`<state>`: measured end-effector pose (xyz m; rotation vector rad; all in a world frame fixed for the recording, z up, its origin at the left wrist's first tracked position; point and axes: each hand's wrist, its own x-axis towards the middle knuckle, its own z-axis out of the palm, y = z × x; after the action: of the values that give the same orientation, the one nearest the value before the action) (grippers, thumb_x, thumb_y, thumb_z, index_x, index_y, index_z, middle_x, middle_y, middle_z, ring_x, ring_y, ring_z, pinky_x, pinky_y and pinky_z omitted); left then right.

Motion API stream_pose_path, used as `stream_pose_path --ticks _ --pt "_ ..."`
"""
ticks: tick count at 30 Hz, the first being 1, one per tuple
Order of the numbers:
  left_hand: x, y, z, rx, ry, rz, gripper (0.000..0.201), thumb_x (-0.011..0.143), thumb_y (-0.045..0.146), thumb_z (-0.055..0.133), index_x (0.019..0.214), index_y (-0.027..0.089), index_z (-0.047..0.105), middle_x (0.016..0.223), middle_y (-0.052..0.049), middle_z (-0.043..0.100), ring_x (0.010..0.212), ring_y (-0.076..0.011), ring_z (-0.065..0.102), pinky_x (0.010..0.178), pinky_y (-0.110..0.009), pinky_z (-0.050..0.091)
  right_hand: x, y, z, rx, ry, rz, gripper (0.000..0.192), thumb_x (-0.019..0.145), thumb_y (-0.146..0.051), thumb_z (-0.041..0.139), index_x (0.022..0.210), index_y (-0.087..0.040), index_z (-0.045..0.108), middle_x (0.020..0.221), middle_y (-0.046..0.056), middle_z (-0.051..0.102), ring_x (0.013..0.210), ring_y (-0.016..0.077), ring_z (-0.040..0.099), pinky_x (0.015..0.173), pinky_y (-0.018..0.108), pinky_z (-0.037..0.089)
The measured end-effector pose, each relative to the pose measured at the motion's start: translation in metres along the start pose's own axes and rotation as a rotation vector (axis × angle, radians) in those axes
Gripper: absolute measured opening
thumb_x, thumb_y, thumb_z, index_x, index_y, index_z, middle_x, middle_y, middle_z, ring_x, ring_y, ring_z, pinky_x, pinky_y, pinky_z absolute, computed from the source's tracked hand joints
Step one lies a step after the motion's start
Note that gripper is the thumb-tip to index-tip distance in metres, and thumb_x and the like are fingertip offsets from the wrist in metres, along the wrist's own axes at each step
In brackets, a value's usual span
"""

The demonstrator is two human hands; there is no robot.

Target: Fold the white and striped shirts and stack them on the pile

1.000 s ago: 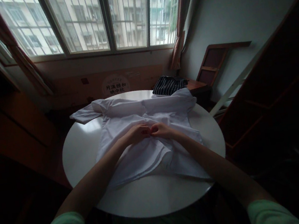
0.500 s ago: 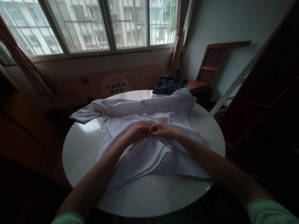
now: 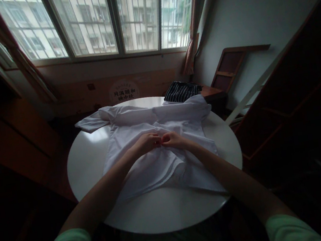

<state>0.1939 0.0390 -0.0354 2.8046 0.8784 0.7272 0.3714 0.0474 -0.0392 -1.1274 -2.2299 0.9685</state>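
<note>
A white shirt [image 3: 143, 167] lies spread on a round white table [image 3: 162, 213], collar toward the window and one sleeve hanging off the far left edge. My left hand [image 3: 146, 142] and my right hand [image 3: 172, 139] meet at the shirt's front placket, fingertips touching. Both pinch the fabric there with closed fingers. What sits between the fingertips is too small to make out.
A folded dark striped garment [image 3: 180, 91] rests on a low wooden stand behind the table at the right. A wooden frame [image 3: 231, 67] leans on the right wall. Windows [image 3: 103, 20] fill the far wall. Dark wooden furniture flanks both sides.
</note>
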Motion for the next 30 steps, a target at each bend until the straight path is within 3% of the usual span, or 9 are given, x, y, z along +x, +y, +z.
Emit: stream_pose_path --ticks 10,23,30 --pt "0.002 0.011 -0.009 0.099 -0.036 0.004 0.013 0.076 0.022 0.054 0.074 0.016 0.065 0.075 -0.002 0.062 0.063 -0.0095 0.053 0.057 -0.019 0.036 0.0 0.0 -0.001 0.014 0.002 -0.02 0.013 0.065 -0.024 0.058 0.066 -0.011 0.061 0.062 0.002 0.06 0.058 0.0107 0.052 0.054 0.021 0.037" --pt "-0.002 0.012 -0.008 0.088 0.009 0.011 0.015 0.079 0.025 0.052 0.081 0.017 0.066 0.078 -0.003 0.064 0.067 -0.0107 0.056 0.061 -0.02 0.04 -0.001 0.0 -0.001 -0.03 0.01 -0.001 0.016 0.066 -0.027 0.058 0.066 -0.011 0.061 0.062 0.002 0.059 0.057 0.0106 0.051 0.053 0.022 0.036" --pt "0.001 0.012 -0.006 0.19 -0.072 -0.009 0.015 0.077 0.02 0.052 0.082 0.018 0.067 0.074 -0.003 0.064 0.064 -0.0113 0.055 0.059 -0.02 0.038 -0.001 -0.003 -0.002 -0.01 0.0 0.007 0.017 0.067 -0.027 0.058 0.066 -0.011 0.062 0.063 0.002 0.061 0.058 0.0109 0.052 0.053 0.022 0.037"
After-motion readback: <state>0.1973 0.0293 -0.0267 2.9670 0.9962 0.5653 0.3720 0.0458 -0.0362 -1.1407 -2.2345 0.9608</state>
